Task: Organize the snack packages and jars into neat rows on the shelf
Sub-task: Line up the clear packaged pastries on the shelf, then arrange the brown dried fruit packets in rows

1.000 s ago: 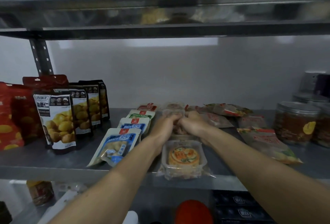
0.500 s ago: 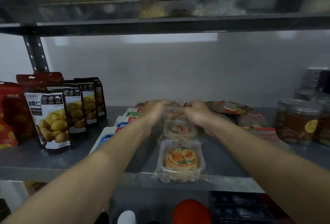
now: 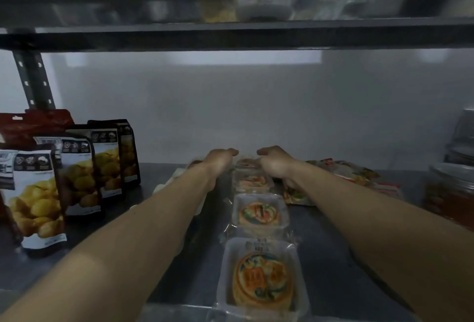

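The left grip point(image 3: 221, 161) and the right grip point(image 3: 275, 164) are both far back on the shelf point(image 3: 333, 257), one on each side of the rearmost pastry pack point(image 3: 246, 164). Both are seen from behind, with the fingers bent forward past the knuckles. I cannot tell whether they grasp the pack, only touch its edges, or hang released above it.

This pack is the last of a row of clear-tray pastry packs. The row runs straight away from the person, from the nearest pack point(image 3: 261, 280) at the front edge, through the second pack point(image 3: 259, 212) and the third pack point(image 3: 252, 180). The long axis of the row therefore points front to back. The rearmost pack lies on this axis, exactly between the two grips, and neither hand is clearly nearer to it.

In my judgement, the coming move is a small correction with both hands together, to set this pack square with the row.

The chestnut pouches point(image 3: 77, 175) stand in their own row on the left. The flat packets point(image 3: 356, 175) lie loosely just beside the right grip and look not yet arranged. The jars point(image 3: 448, 193) at the far right are blurred.
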{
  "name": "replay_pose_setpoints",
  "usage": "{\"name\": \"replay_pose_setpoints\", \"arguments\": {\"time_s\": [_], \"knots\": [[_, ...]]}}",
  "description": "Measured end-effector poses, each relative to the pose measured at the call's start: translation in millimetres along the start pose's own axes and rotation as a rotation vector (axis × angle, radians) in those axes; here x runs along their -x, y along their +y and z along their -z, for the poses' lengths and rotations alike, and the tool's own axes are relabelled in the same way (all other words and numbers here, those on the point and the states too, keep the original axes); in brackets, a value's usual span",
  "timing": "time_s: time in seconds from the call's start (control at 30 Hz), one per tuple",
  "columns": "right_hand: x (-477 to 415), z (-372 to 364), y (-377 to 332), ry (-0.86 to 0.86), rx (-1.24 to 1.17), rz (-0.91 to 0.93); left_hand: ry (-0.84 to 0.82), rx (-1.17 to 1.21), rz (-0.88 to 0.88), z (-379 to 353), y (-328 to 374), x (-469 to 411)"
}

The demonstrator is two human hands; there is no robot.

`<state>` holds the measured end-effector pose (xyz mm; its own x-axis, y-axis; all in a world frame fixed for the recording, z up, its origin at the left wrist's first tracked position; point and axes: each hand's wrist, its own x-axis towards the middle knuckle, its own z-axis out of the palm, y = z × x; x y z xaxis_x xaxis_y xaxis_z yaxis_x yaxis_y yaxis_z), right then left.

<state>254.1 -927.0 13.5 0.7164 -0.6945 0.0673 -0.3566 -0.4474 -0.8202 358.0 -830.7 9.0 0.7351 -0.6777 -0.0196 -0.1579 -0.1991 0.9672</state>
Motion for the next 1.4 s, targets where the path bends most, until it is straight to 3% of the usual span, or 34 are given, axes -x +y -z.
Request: {"name": "replay_pose_setpoints", "arguments": {"time_s": [0.17, 0.6, 0.77, 0.87, 0.93, 1.1, 1.4], "knots": [[-9.8, -4.1, 9.0, -0.072, 0.076, -0.053, -0.016, 0.006, 0.027, -5.7, -5.1, -13.0], [-12.5, 0.8, 17.7, -0.050, 0.143, -0.072, -0.085, 0.042, 0.049, -5.6, -9.0, -7.0], [8.2, 19.5, 8.4, 0.066, 0.355, 0.176, 0.018, -0.411, -0.265, -3.0, -1.2, -2.7], [29.0, 40.1, 7.5, 0.106, 0.689, 0.284, 0.027, -0.914, -0.546, -2.1, 6.6, 16.0], [44.6, 53.5, 10.3, 0.115, 0.877, 0.302, 0.051, -1.103, -0.672, -4.0, 10.8, 32.6], [91.4, 77.6, 19.4, 0.130, 1.001, 0.231, 0.016, -1.139, -0.702, -9.7, 17.0, 70.1], [167.2, 112.9, 34.2, 0.202, 0.881, 0.235, 0.001, -1.148, -0.735, -35.4, 35.4, 132.6]]}}
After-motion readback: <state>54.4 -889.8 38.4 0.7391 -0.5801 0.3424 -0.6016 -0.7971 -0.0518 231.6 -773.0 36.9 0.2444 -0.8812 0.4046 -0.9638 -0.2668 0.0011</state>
